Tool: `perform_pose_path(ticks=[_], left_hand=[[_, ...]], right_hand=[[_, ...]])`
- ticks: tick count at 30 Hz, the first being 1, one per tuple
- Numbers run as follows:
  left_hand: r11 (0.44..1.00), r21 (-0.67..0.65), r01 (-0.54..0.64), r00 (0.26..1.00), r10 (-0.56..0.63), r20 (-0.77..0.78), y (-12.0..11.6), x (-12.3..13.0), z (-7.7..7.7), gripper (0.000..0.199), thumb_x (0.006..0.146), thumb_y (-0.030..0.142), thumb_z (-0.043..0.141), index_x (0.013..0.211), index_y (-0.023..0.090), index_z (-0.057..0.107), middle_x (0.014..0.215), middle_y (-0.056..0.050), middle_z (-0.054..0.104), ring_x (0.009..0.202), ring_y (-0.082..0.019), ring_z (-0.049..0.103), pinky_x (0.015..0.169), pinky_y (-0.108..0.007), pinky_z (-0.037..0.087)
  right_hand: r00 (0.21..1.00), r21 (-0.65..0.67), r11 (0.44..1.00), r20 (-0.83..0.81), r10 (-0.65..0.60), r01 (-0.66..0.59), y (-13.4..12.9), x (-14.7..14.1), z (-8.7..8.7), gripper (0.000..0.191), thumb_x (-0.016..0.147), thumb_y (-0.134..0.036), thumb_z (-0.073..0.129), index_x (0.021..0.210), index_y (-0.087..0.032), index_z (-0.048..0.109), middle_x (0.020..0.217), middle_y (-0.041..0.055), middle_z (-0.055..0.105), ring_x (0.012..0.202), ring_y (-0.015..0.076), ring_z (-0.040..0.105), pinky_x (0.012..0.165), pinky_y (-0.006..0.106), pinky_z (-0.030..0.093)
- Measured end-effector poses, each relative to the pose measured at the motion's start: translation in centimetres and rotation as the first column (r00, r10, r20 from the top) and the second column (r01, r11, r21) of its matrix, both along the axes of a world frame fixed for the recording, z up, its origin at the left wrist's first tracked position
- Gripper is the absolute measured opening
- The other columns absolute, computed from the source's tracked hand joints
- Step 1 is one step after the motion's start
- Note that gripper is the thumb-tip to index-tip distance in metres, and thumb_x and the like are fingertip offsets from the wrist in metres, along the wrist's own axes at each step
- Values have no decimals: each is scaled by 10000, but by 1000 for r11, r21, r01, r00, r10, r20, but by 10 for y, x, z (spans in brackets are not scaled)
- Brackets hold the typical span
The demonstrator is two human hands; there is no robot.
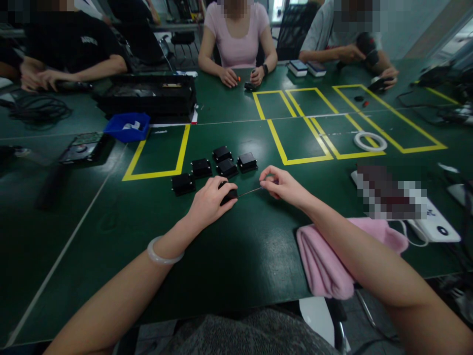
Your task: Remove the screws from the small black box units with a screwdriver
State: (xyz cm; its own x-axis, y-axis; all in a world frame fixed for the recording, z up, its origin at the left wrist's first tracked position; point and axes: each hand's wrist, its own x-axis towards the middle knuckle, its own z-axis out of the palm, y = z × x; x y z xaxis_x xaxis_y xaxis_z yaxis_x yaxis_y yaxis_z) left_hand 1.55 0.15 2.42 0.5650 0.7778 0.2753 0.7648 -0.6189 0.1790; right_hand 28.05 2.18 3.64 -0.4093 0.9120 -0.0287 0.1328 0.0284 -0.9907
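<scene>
Five small black boxes sit clustered at the centre of the frame, blocky and dark, with bright metallic spots at their edges. Just below them, the left hand curls its fingers and thumb around a sixth, the held box, part of which shows between them. The right hand has thumb and fingertips pinched together on a thin rod; its long axis runs nearly level, rising slightly rightward, and its far end points left at the held box. Whether it touches is too small to tell. White lettering on a black shirt, upper left, is too blurred to read. A soft pink cloth lies folded at lower right on the glossy green table, and a smooth white ring lies flat at right of centre.
</scene>
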Motion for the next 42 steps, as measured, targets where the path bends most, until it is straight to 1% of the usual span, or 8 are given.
perform_pose_path(ticks=[4,11,16,24,30,37,40,42], left_hand=[[1000,-1,3,1000,-3,9,0,0,0,294,971,321,628,1241,205,618,1260,-136,592,1158,-307,611,859,-432,595],[1000,2,1,1000,-1,0,0,0,1,298,966,313,632,1240,197,628,1249,-142,602,1152,-314,616,870,-446,597],[1000,-10,-1,1000,2,11,0,0,1,294,967,312,629,1240,206,627,1260,-143,600,1161,-319,615,869,-457,600],[1000,-1,0,1000,0,-1,0,0,0,296,978,323,624,1250,209,608,1254,-136,597,1153,-308,613,848,-439,602],[1000,-13,-7,1000,7,-10,-1,0,2,301,979,326,623,1254,206,603,1269,-145,593,1161,-314,613,837,-443,609],[1000,-5,2,1000,-2,4,-1,1,1,293,976,321,620,1239,193,622,1251,-148,603,1156,-322,613,856,-461,604],[1000,-10,-1,1000,1,5,0,1,1,295,971,315,625,1238,190,630,1243,-148,605,1151,-325,616,868,-468,601],[1000,-7,0,1000,0,4,-1,1,1,295,971,310,629,1238,185,632,1243,-149,604,1153,-324,615,868,-460,598]], right_hand=[[1000,-20,1000,31,4,-3,0,1,0,177,934,-359,593,897,-212,502,442,-131,399,370,77,374,409,200,274],[1000,4,1000,-18,1,-1,0,0,1,207,858,-313,681,915,-200,517,503,-131,420,391,61,381,413,194,265],[1000,-28,1000,20,-5,5,-1,0,0,207,942,-388,597,899,-208,505,434,-133,394,362,73,362,408,201,284],[999,5,1000,-18,-28,28,0,0,0,201,867,-314,671,925,-196,519,497,-133,426,388,63,390,397,188,278],[1000,-17,1000,19,-13,13,-2,0,0,183,951,-365,584,903,-203,512,437,-132,393,365,71,369,408,194,292],[999,3,1000,-25,-21,21,-1,0,1,189,878,-302,673,924,-201,519,507,-131,419,390,62,396,402,187,286],[1000,2,1000,-6,-18,18,-1,0,2,183,898,-318,655,913,-199,516,480,-126,436,383,63,392,400,182,288],[1000,-12,1000,10,-20,20,-2,0,1,174,937,-342,607,901,-204,507,437,-130,414,363,67,374,397,183,297]])
